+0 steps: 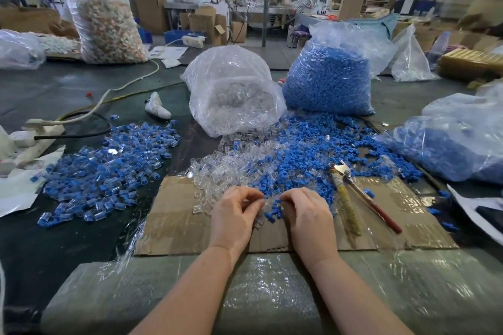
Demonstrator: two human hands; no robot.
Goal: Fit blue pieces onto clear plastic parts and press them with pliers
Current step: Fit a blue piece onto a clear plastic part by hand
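Blue plastic pieces (299, 155) and small clear plastic parts (215, 168) lie heaped mid-surface; best to seat a blue piece square on a clear part before reaching for the red-and-yellow-handled metal pliers (353, 193), lying untouched toward the right edge. Left hand (234, 215) and right hand (307, 215) hover knuckles-up over the cardboard sheet (174, 223), fingers curled, each apparently pinching a small part, though which one I cannot tell.

my left hand (235, 213) and right hand (309, 216) are bare, both forearms uncovered, no gloves, rings or watch.
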